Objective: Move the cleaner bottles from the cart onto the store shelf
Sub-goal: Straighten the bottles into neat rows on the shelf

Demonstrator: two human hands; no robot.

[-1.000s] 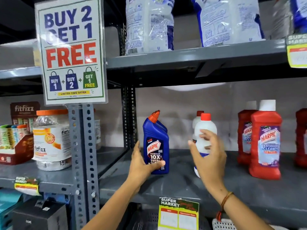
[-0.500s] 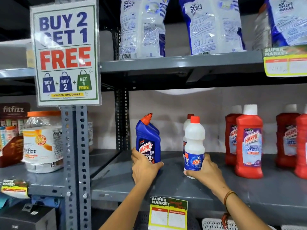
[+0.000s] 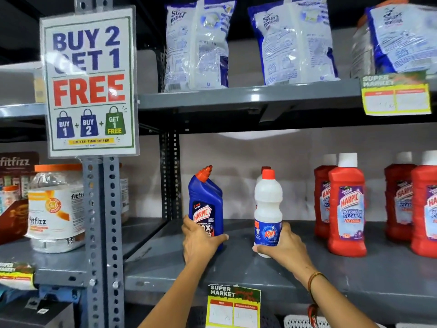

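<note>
A blue Harpic cleaner bottle with an orange angled cap stands upright on the grey store shelf. My left hand is wrapped around its base. To its right stands a white Rin bottle with a red cap, and my right hand grips its lower part. A second white bottle is mostly hidden directly behind it. The cart is out of view.
Several red Harpic bathroom cleaner bottles stand on the shelf's right side. Detergent bags fill the shelf above. A "Buy 2 Get 1 Free" sign hangs on the perforated upright; a Fitfizz jar sits on the left shelf. Price tags hang off the shelf edges.
My right hand slid from the white bottle's middle down to its base, and the bottle now stands on the shelf. My left hand stays on the blue bottle. The view tilted upward.
</note>
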